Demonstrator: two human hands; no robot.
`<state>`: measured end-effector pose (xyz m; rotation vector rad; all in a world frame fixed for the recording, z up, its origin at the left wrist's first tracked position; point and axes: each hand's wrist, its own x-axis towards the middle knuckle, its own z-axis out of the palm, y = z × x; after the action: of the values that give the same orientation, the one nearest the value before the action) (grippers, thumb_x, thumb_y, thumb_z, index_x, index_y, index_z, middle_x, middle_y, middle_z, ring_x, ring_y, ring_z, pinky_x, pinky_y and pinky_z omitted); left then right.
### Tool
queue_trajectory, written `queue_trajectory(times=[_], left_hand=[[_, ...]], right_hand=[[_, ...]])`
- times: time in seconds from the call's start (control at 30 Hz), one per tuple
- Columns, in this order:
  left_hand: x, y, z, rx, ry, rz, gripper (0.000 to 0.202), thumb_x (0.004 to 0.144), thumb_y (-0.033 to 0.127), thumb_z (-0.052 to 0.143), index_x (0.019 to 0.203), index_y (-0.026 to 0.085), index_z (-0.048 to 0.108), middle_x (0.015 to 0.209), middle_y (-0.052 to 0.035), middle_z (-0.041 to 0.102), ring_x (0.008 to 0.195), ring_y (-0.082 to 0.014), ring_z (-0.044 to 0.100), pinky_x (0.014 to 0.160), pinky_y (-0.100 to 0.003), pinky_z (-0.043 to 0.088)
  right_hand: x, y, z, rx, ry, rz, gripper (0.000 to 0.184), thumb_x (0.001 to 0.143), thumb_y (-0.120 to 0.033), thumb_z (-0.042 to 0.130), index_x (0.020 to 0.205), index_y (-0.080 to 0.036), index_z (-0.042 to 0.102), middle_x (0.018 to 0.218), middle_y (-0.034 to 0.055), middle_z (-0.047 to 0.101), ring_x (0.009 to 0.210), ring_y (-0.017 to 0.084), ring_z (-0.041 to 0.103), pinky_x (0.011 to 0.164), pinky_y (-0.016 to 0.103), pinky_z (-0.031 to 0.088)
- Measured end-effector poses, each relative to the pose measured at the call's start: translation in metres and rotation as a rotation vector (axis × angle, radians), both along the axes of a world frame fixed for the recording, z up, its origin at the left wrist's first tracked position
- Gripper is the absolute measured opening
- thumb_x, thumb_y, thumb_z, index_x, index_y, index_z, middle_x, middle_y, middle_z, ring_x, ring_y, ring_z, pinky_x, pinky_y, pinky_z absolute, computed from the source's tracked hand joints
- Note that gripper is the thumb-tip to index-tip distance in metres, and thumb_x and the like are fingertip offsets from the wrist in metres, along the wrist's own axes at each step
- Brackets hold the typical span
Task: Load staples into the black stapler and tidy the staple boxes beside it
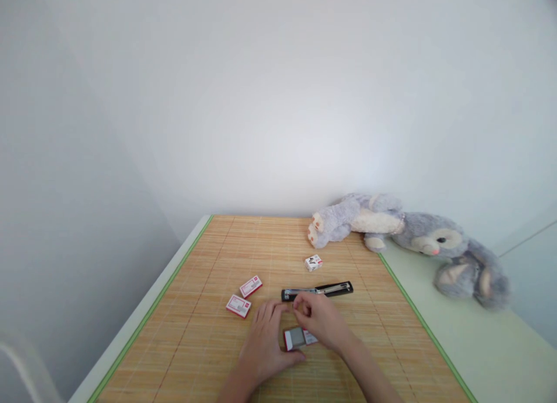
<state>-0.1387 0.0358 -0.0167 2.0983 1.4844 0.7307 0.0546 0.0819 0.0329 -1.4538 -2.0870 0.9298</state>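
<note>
My left hand (265, 342) rests on the bamboo mat (195, 345) with its fingers spread beside an open red-and-white staple box (296, 337) that shows grey staples. My right hand (319, 319) hovers just above that box, fingertips pinched together near the left end of a black stapler (317, 290) lying opened out flat; what the pinch holds is too small to see. Two closed staple boxes, one (251, 286) and another (238, 306), lie to the left.
A small white box (313, 263) sits farther back on the mat. A grey plush rabbit (409, 234) lies along the back right, partly on the pale green table (470, 345). White walls close in behind and at the left.
</note>
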Motion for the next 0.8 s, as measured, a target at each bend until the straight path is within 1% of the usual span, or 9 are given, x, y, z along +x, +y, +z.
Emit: queue_trajectory(times=[0.07,0.1,0.17,0.23,0.37,0.5,0.6,0.7,0.8], left_hand=[[0.001,0.000,0.007,-0.015,0.014,-0.030,0.069,0.054,0.052,0.094,0.110,0.024,0.065,0.114,-0.0054,0.064,0.108,-0.0287,0.056,0.095,-0.041,0.041],[0.001,0.000,0.009,-0.021,0.018,-0.042,0.059,0.058,0.052,0.093,0.101,0.024,0.065,0.103,-0.0032,0.065,0.100,-0.0260,0.057,0.091,-0.038,0.040],[0.000,0.002,0.011,-0.035,0.015,-0.061,0.046,0.066,0.052,0.089,0.093,0.023,0.065,0.089,-0.0005,0.064,0.090,-0.0222,0.057,0.086,-0.035,0.038],[0.000,0.003,0.010,-0.049,0.008,-0.068,0.040,0.069,0.049,0.087,0.091,0.023,0.066,0.083,0.0009,0.063,0.085,-0.0203,0.056,0.082,-0.033,0.036],[-0.002,0.005,0.007,-0.065,0.000,-0.058,0.036,0.069,0.045,0.088,0.089,0.023,0.066,0.081,0.0027,0.063,0.084,-0.0191,0.057,0.082,-0.032,0.036],[-0.003,0.005,0.008,-0.067,-0.022,-0.051,0.040,0.068,0.047,0.088,0.092,0.024,0.066,0.084,0.0024,0.065,0.088,-0.0202,0.058,0.083,-0.033,0.037],[-0.003,0.005,0.009,-0.067,-0.032,-0.040,0.041,0.067,0.045,0.089,0.094,0.024,0.066,0.085,0.0023,0.065,0.089,-0.0208,0.058,0.083,-0.033,0.037],[-0.003,0.005,0.009,-0.068,-0.035,-0.021,0.037,0.070,0.041,0.088,0.094,0.024,0.066,0.085,0.0020,0.065,0.089,-0.0213,0.058,0.084,-0.034,0.038],[-0.003,0.005,0.009,-0.069,-0.042,-0.012,0.036,0.071,0.038,0.087,0.096,0.025,0.066,0.086,0.0020,0.066,0.090,-0.0215,0.059,0.085,-0.034,0.038]], right_hand=[[0.005,-0.012,0.003,-0.045,-0.072,0.062,0.012,0.084,-0.019,0.062,0.088,-0.020,0.073,0.064,-0.0038,0.063,0.059,0.012,0.052,0.058,0.023,0.028],[0.006,-0.017,0.004,-0.055,-0.103,0.082,0.012,0.083,-0.018,0.062,0.087,-0.020,0.073,0.066,-0.0032,0.065,0.060,0.011,0.052,0.058,0.023,0.027],[0.006,-0.025,0.003,-0.055,-0.152,0.110,0.012,0.083,-0.018,0.063,0.086,-0.020,0.074,0.069,-0.0021,0.067,0.061,0.012,0.053,0.058,0.023,0.026],[0.004,-0.029,0.002,-0.038,-0.177,0.128,0.013,0.084,-0.021,0.063,0.088,-0.021,0.075,0.070,-0.0016,0.068,0.063,0.012,0.054,0.059,0.024,0.026],[0.004,-0.028,-0.001,-0.013,-0.210,0.121,0.015,0.087,-0.024,0.061,0.087,-0.022,0.075,0.071,-0.0005,0.069,0.064,0.014,0.056,0.060,0.025,0.026],[0.008,-0.023,-0.003,-0.051,-0.235,0.114,0.016,0.085,-0.024,0.062,0.091,-0.024,0.078,0.073,-0.0001,0.072,0.067,0.015,0.059,0.061,0.025,0.026],[0.007,-0.021,-0.001,-0.074,-0.248,0.097,0.017,0.085,-0.023,0.063,0.092,-0.025,0.079,0.074,-0.0001,0.072,0.068,0.015,0.060,0.061,0.025,0.026],[0.004,-0.023,0.000,-0.084,-0.256,0.074,0.016,0.084,-0.024,0.063,0.089,-0.024,0.078,0.073,0.0003,0.072,0.067,0.015,0.060,0.060,0.025,0.026],[0.001,-0.028,-0.004,-0.104,-0.256,0.018,0.017,0.084,-0.022,0.062,0.088,-0.024,0.079,0.071,0.0006,0.071,0.066,0.015,0.060,0.060,0.026,0.026]])
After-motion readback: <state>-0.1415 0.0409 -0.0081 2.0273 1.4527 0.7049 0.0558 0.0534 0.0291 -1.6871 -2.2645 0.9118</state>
